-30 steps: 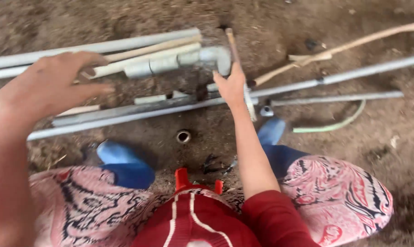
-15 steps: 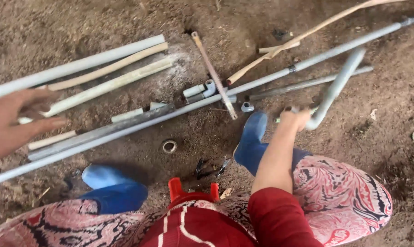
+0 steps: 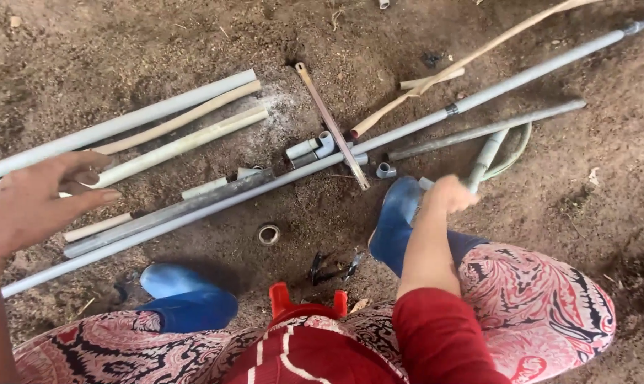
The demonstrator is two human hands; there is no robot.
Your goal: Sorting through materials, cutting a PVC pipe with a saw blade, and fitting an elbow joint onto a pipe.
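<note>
My right hand (image 3: 451, 193) is closed in a fist around the near end of a short grey pipe (image 3: 485, 155), which slants away from me to the far right, just beside my right boot (image 3: 395, 222). My left hand (image 3: 34, 203) is open and holds nothing; its fingers are loosely spread and slightly curled, hovering at the left edge over the near ends of the pale pipes.

I crouch over bare ground (image 3: 194, 43), brown, crumbly and dry. Both boots are smooth blue rubber; the left boot (image 3: 187, 299) is near me on the left. My trousers are patterned in red, black and white, and my right sleeve (image 3: 443, 334) is red.

A long grey pipe (image 3: 407, 131) runs straight from the near left to the far right, dull and smooth, with a dark band at a joint. A second, darker pipe (image 3: 489, 129) lies beside it on the right. On the far left lie three pale pipes, one grey-white (image 3: 123, 124) and two cream ones, one slightly bowed. A thin wooden strip (image 3: 333, 128) crosses the long pipe. A bent elbow fitting (image 3: 323, 144) sits touching that crossing. A small ring (image 3: 269, 234) lies flat on the soil between my boots, and dark pliers (image 3: 333, 267) lie near it. A curved tan stick (image 3: 471, 60) reaches far right.
</note>
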